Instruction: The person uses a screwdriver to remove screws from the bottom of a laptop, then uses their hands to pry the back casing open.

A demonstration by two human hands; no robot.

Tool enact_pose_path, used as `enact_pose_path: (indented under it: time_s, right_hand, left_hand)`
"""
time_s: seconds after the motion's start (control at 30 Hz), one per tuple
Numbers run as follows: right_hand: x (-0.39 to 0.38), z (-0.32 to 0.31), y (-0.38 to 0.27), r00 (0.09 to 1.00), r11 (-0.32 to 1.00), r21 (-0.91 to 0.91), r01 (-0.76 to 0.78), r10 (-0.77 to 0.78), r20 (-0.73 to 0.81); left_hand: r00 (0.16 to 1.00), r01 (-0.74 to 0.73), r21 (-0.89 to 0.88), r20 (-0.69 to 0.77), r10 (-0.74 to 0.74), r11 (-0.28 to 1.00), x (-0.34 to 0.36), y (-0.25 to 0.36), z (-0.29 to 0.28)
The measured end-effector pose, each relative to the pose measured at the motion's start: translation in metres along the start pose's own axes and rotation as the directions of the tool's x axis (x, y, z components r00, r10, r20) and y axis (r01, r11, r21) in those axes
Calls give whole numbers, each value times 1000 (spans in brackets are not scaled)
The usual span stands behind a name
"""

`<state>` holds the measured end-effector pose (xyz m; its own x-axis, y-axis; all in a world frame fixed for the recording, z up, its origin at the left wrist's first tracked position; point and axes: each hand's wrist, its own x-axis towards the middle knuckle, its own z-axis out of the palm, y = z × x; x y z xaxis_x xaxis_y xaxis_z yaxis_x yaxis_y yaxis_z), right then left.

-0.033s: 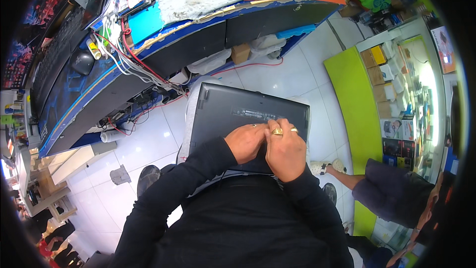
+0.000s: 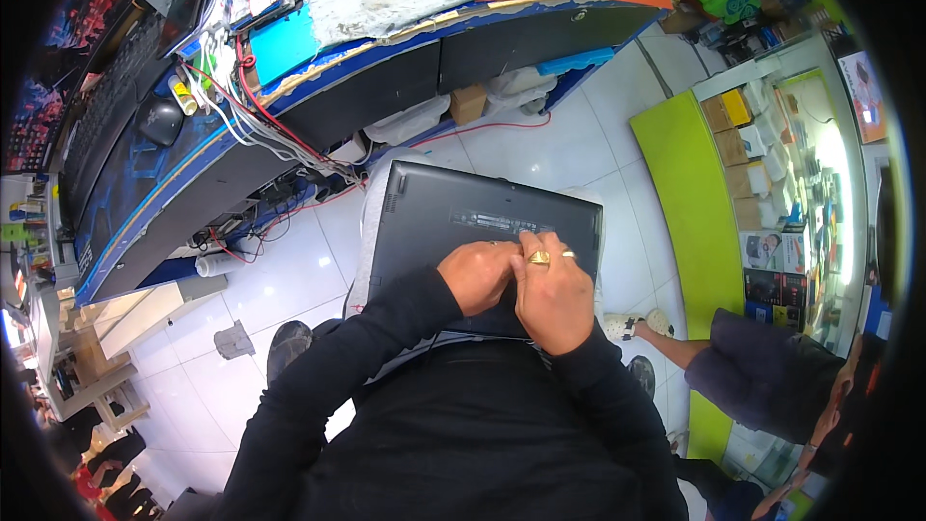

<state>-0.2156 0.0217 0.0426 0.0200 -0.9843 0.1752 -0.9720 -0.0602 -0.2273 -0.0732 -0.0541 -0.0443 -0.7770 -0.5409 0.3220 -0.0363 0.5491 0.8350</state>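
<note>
Laptop (image 2: 415, 232), dark, closed, underside up, sits over the person's lap on a pale pad (image 2: 370, 232); label strip (image 2: 492, 222) faces up, just beyond the hands. Left hand (image 2: 477, 277) and right hand (image 2: 557, 301) meet over its near right half, knuckles up, touching each other. Both mostly closed, fingers curled in and bunched; fingertips hidden, so can't tell whether either has hold of anything small. Gold ring (image 2: 538, 257) on the right hand. Far side: workbench (image 2: 367, 92) with dark front panels, well apart from the laptop. Black mouse (image 2: 161, 122) and keyboard (image 2: 116, 92) at far left, white cables (image 2: 280, 142) hanging off the edge. Right: green-edged display case (image 2: 680, 203), another person's leg (image 2: 683, 351) near it.
</note>
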Motion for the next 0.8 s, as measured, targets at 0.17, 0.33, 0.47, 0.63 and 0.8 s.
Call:
enact_pose_path:
  time_s: [0.17,0.33,0.47,0.63,0.8]
  right_hand:
    - [-1,0,-4,999,997,73,-19,16,37]
    - [-1,1,-4,1000,998,52,-27,28,-7]
    - [-2,3,-4,1000,1000,-18,-26,25,-18]
    - [-4,4,-4,999,999,-20,-32,32,-9]
    - [2,6,8,997,997,-19,-71,72,31]
  left_hand:
    - [992,91,9,-93,-89,996,0,-1,-3]
    - [996,89,3,-19,-89,996,1,-1,-1]
    - [988,42,-126,-143,-60,991,2,-2,3]
    - [995,87,95,-62,-81,992,-3,-4,0]
    - [984,179,208,-12,-180,962,-5,7,-11]
